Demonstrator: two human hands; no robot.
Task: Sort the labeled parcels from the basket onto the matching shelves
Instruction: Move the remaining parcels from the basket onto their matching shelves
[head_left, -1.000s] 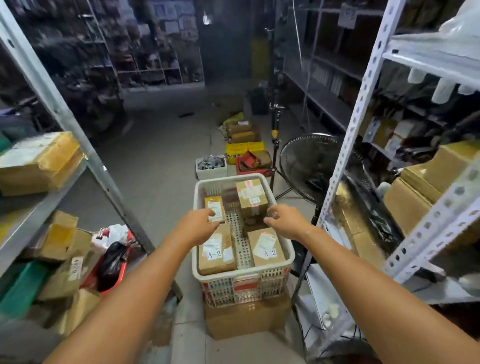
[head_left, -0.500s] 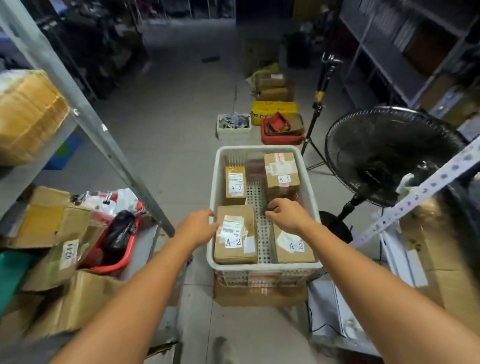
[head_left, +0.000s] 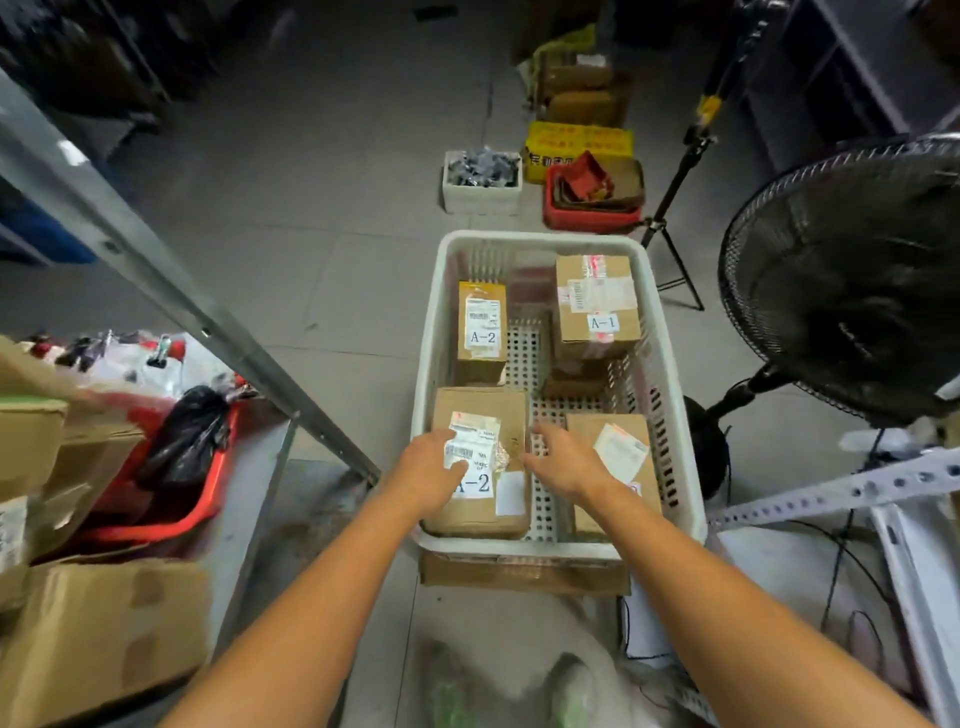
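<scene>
Head view: the left hand (head_left: 434, 470) lies with relaxed fingers on the label of a brown cardboard parcel marked A-2 (head_left: 483, 408). The right hand (head_left: 563, 457) reaches with straight, spread fingers to its right edge. This parcel lies at the near left of the white perforated plastic basket (head_left: 545, 238), among three other cardboard parcels: a narrow A-2 (head_left: 482, 358), an A-1 (head_left: 597, 306) and one partly under the right hand (head_left: 618, 452).

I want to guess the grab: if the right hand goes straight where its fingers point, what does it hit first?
Probably the near A-2 box, at its right edge, just ahead of the right hand. Depth is unclear; they may already touch.
</scene>
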